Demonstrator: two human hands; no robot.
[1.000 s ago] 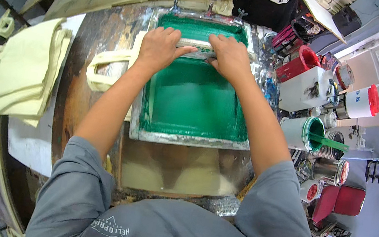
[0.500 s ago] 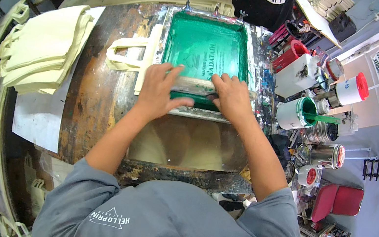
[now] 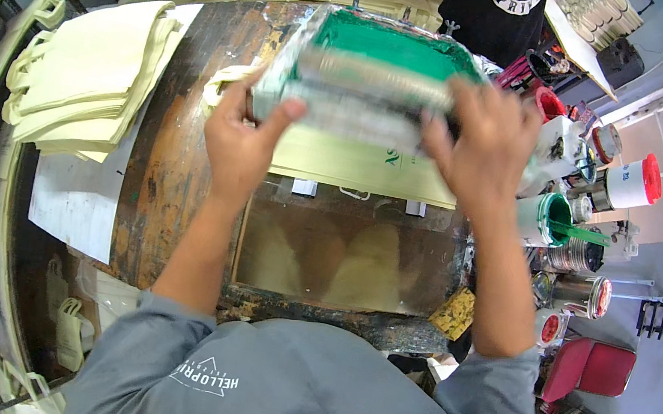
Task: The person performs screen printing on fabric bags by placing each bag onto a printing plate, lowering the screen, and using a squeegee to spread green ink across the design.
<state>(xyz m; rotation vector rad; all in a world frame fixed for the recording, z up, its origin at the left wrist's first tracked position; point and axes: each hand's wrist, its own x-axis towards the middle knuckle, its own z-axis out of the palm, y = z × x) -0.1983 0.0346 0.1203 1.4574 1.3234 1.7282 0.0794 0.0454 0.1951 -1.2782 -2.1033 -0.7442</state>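
A: Since half a second back: frame [image 3: 368, 83] no longer flat on the bench; near edge is lifted and tilted up toward the head. Both hands have moved from the squeegee onto the frame's near rail.

B: Grip state?

A: Left hand [image 3: 242, 141] closed on the rail's left end, thumb up over the front face, fingers behind it. Right hand [image 3: 481, 140] closed on the right end, fingers spread across the top. Both hold the frame, firm.

B: Where does the frame sit?

A: Between the hands, raised; its far edge is low, toward the bench's far side. Mesh is coated green; rail is wrapped in silver tape.

B: Directly beneath the grip?

A: Cream tote bag [image 3: 356, 163] lying flat, a green printed mark showing on it. Bag handle [image 3: 225, 86] pokes out just left of the left hand.

B: Further out?

A: Worn wooden bench [image 3: 172, 173] under everything. Well left of the left hand, a stack of cream bags [image 3: 84, 72]. Right of the right hand, an open tub of green ink [image 3: 550, 220] with a stick in it, and a white jar with red lid [image 3: 630, 181]. Beyond the frame, another person in a black shirt [image 3: 476, 5].
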